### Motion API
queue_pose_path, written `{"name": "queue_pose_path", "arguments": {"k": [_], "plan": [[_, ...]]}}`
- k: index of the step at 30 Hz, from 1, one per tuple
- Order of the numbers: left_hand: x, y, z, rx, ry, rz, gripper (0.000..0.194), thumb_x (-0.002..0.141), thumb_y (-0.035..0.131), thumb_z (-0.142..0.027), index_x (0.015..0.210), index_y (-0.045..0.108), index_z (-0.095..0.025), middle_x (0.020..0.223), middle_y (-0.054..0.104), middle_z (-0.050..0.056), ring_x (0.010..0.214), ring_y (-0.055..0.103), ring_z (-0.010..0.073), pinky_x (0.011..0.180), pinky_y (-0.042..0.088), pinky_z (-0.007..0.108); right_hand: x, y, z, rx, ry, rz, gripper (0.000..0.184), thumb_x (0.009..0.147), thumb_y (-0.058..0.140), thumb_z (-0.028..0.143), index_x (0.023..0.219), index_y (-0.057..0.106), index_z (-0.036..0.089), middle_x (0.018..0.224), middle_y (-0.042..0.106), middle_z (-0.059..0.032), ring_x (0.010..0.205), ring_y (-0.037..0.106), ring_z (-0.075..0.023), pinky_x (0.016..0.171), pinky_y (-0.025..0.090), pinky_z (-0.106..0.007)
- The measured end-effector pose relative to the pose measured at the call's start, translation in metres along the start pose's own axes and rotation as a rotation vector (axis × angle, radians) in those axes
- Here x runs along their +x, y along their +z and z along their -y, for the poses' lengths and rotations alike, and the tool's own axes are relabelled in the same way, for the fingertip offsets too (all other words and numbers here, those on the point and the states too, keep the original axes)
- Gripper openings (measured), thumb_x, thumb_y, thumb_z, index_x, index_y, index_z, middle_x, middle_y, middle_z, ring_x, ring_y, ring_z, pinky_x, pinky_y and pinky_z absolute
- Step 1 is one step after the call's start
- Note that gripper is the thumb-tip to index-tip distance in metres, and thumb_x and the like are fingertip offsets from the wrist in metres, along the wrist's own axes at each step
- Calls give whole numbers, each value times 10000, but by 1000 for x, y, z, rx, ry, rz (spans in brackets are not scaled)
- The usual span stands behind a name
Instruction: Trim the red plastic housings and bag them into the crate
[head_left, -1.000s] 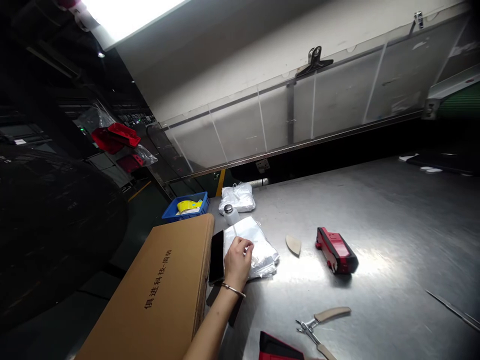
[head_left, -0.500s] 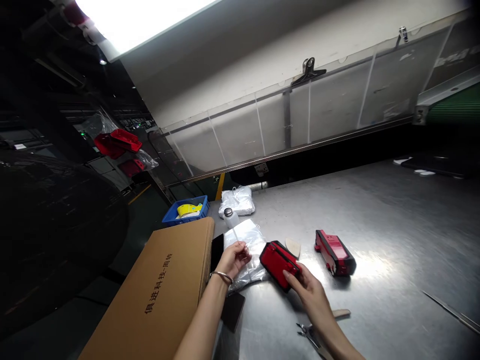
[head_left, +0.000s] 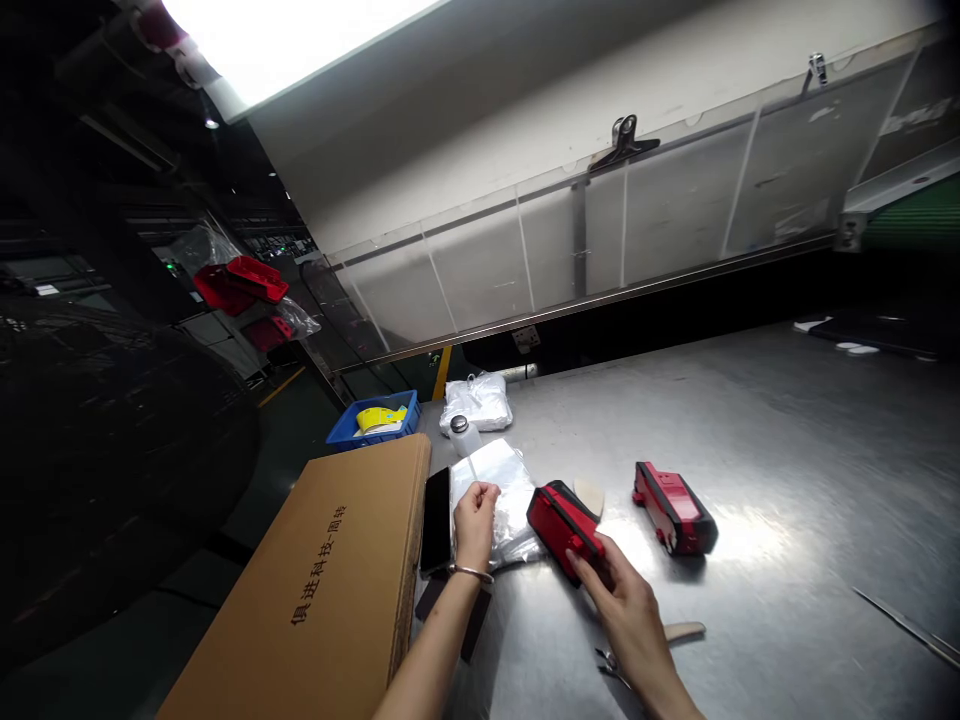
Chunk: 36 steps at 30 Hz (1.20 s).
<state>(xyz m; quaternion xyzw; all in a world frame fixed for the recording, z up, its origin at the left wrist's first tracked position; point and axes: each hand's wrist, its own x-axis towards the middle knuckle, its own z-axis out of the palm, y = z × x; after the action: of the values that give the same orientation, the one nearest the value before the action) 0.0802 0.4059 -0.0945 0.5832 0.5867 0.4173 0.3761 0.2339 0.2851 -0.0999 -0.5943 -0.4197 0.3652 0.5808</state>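
Observation:
My right hand (head_left: pixel 630 610) grips the near end of a red and black plastic housing (head_left: pixel 561 528), thumb on its red face, holding it tilted above the bench. Over a stack of clear plastic bags (head_left: pixel 504 475) is my left hand (head_left: pixel 474 515), with a bracelet at the wrist. Its fingers are curled together in a pinch; whether a bag edge lies between them I cannot make out. A second red and black housing (head_left: pixel 675 508) lies on the metal bench to the right. Under my right forearm, a pair of pliers (head_left: pixel 611 665) is partly hidden.
A large cardboard box (head_left: pixel 322 560) stands along the left, beside a black phone (head_left: pixel 436 520). Behind the bags are a white bottle (head_left: pixel 463 437), a white bundle (head_left: pixel 480 402) and a blue bin (head_left: pixel 371 420). Tweezers (head_left: pixel 904 625) lie at right. A clear panel (head_left: pixel 555 250) hangs overhead.
My left hand has turned more upright over the bags, its fingers drawn closer together, and the wrist has shifted right. My right hand still holds the housing, turned slightly. The view has shifted a little.

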Motion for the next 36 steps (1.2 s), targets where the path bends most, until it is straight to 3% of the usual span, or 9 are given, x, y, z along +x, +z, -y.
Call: {"name": "queue_pose_path", "arguments": {"k": [6, 10, 13, 17, 20, 23, 29, 34, 36], "plan": [[-9, 7, -19, 122, 247, -42, 298, 990, 539, -402, 886, 646, -144, 758, 643, -14, 659, 626, 143, 650, 530, 309, -9, 9, -11, -93, 5, 7, 456, 719, 671, 585, 1003, 698, 230, 757, 742, -64, 631, 646, -265, 674, 513, -365], [-27, -1, -32, 258, 515, 54, 232, 976, 536, -342, 951, 714, -196, 815, 724, 41, 736, 671, 182, 731, 522, 330, 0, 11, -9, -71, 34, 5, 420, 674, 686, 562, 966, 712, 262, 736, 734, -50, 679, 655, -293, 694, 502, -387], [-45, -6, -29, 344, 703, 137, 231, 938, 543, -263, 985, 768, -239, 726, 734, 71, 692, 690, 207, 674, 517, 299, 12, 2, 1, 21, 70, 77, 358, 692, 704, 522, 934, 717, 258, 779, 746, -37, 753, 677, -283, 726, 511, -369], [-68, -4, -15, 399, 854, 92, 298, 952, 477, -175, 1055, 755, -194, 671, 729, 94, 613, 692, 224, 582, 532, 306, 17, -6, 10, 241, 150, 205, 427, 702, 727, 547, 977, 701, 220, 920, 770, -55, 905, 703, -276, 783, 545, -352], [-87, 1, -7, 395, 917, 50, 311, 958, 458, -152, 1132, 713, -182, 716, 748, 104, 625, 713, 231, 580, 563, 319, 8, -4, 10, 387, 252, 266, 474, 661, 764, 581, 931, 685, 200, 815, 764, -53, 788, 721, -251, 678, 566, -330], [-103, 4, -7, 378, 933, 16, 314, 958, 474, -132, 1194, 671, -199, 751, 759, 99, 625, 718, 222, 584, 579, 316, -4, 0, 11, 488, 335, 272, 485, 593, 823, 579, 858, 682, 197, 720, 742, -30, 655, 701, -209, 588, 552, -291], [-121, -6, -16, 303, 933, -23, 326, 963, 525, -150, 1249, 615, -277, 860, 769, 56, 700, 727, 196, 642, 598, 292, -16, -8, 30, 629, 385, 228, 458, 563, 892, 498, 879, 731, 210, 827, 778, -28, 746, 731, -211, 663, 584, -287], [-129, -13, -18, 207, 678, -272, 415, 922, 635, -374, 1290, 505, -232, 1132, 656, 133, 972, 671, 273, 803, 579, 400, -14, -28, 52, 755, 438, 187, 453, 690, 845, 458, 1053, 728, 214, 994, 793, -47, 915, 748, -234, 808, 598, -321], [-129, -11, -21, 98, 528, -273, 444, 908, 630, -475, 1265, 513, -237, 1210, 616, 131, 1055, 636, 280, 850, 560, 402, -14, -32, 58, 818, 472, 191, 471, 673, 860, 444, 1053, 733, 195, 1000, 796, -63, 932, 751, -253, 829, 605, -344]]}}
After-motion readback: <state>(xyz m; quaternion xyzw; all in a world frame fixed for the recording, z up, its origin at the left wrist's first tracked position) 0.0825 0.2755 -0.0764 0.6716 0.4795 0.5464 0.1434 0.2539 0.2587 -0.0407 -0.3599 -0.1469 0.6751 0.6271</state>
